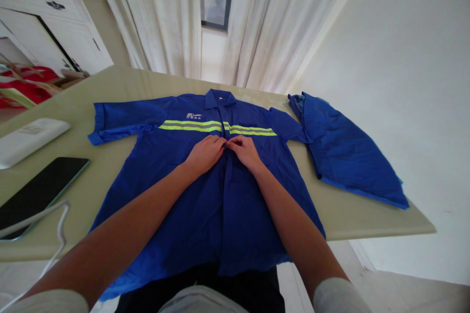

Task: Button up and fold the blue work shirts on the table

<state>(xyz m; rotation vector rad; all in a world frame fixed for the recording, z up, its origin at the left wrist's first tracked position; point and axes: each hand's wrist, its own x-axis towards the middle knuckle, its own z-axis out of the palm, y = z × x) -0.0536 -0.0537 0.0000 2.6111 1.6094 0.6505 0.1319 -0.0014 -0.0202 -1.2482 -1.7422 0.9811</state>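
A blue short-sleeved work shirt [176, 186] lies spread front side up, its collar away from me and its hem hanging over the near edge. A yellow-green and grey reflective stripe crosses its chest, with a white logo above on the left. Just below the stripe, both hands meet at the front placket. My left hand [208, 152] has its fingers closed on the placket's edge. Thumb and forefinger of my right hand [243, 150] pinch the placket right beside them. Any button between the fingertips is hidden.
The shirt rests on a pale yellow-green table [352, 217]. A folded blue garment [348, 149] lies at the right, touching the shirt's sleeve. At the left are a white box-shaped device [35, 139], a dark phone [44, 190] and a white cable [62, 222]. Curtains [165, 19] hang behind.
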